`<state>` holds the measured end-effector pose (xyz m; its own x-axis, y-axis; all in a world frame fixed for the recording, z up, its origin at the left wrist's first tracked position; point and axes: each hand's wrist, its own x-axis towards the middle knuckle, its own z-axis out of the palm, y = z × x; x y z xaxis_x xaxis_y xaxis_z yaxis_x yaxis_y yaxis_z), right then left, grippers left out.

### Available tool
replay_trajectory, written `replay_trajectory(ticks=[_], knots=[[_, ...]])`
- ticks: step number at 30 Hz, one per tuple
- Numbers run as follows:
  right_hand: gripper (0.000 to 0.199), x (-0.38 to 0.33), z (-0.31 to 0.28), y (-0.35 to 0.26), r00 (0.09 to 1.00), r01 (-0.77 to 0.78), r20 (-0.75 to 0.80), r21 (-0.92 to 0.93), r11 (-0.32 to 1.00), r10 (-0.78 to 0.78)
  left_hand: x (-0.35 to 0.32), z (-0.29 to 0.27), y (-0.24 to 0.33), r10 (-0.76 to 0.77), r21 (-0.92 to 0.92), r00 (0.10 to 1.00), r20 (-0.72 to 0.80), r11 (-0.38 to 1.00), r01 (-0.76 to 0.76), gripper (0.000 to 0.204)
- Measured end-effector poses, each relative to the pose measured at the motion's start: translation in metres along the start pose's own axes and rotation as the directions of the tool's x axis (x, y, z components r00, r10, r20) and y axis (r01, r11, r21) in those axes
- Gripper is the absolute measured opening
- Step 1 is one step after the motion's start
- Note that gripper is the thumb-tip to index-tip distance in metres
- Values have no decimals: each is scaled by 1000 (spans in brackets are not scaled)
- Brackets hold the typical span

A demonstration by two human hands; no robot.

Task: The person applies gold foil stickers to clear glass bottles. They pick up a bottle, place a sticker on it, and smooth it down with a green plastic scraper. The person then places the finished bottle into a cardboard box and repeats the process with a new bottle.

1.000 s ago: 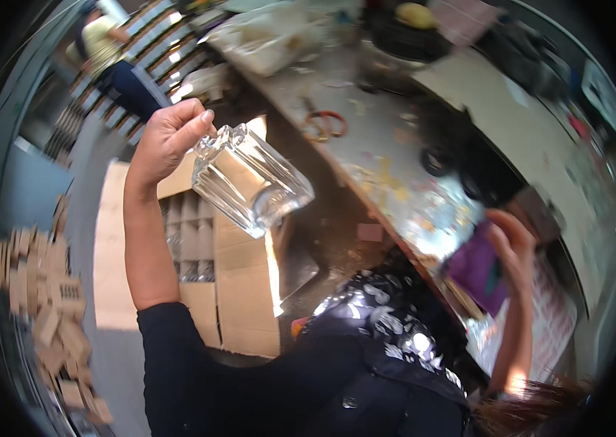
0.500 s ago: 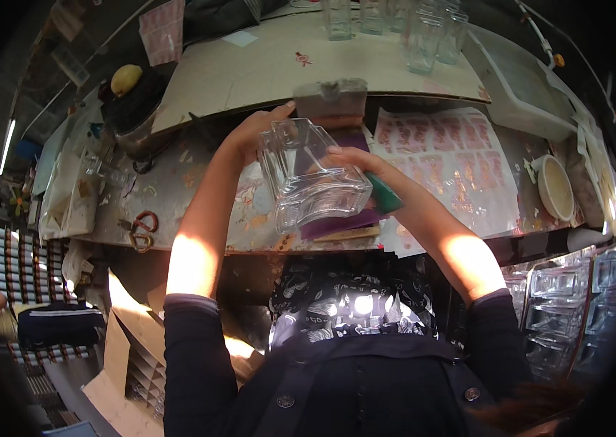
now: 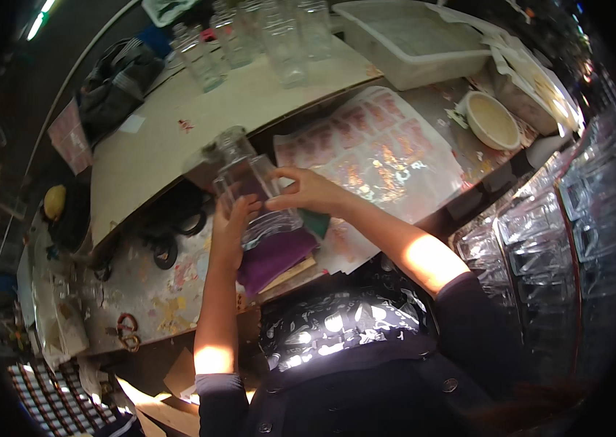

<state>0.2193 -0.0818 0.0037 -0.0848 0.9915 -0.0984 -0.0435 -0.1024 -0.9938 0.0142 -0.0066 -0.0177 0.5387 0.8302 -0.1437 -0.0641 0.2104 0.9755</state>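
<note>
A clear square-sided glass bottle (image 3: 273,227) is between my hands above the near edge of the worktable. My left hand (image 3: 232,227) is closed on its left side, thumb and fingers against the glass. From the right, my right hand (image 3: 309,191) grips the bottle with thumb and bent fingers. Below it a purple cloth (image 3: 277,261) drapes over a light wooden block or board (image 3: 289,278), and a green piece (image 3: 315,223) shows beside the cloth. Right of my hands lies a white sheet with rows of pink decals (image 3: 373,146).
Several clear glass bottles (image 3: 282,47) stand on a raised cardboard-covered board (image 3: 133,175) at the back. A translucent plastic tub (image 3: 424,69) and a white bowl (image 3: 493,122) sit at the far right. Scissors (image 3: 128,331) lie near the left front edge. Stacked glassware (image 3: 541,251) fills the right side.
My view has swung to the right. The bottle has turned from its base facing me to its neck pointing away, and my left hand has come to its near left side.
</note>
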Motion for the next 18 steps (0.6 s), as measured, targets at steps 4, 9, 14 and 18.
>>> replay_trajectory(ticks=[4, 9, 14, 18], knots=[[72, -16, -2, 10, 988, 75, -113, -235, 969, -104, -18, 13, 1, 46, 2, 980, -192, 999, -47, 59], [38, -83, -58, 37, 895, -174, -394, -741, 648, -210, -17, -3, 2, -29, 14, 987, -159, 999, 32, 63], [39, -175, -91, 46, 923, -355, -383, -879, 319, -29, -12, -3, -2, -31, 8, 991, -134, 999, 32, 69], [61, -201, -83, 41, 942, -307, -334, -873, 379, -6, -11, -7, -4, -29, 21, 991, -132, 999, 32, 73]])
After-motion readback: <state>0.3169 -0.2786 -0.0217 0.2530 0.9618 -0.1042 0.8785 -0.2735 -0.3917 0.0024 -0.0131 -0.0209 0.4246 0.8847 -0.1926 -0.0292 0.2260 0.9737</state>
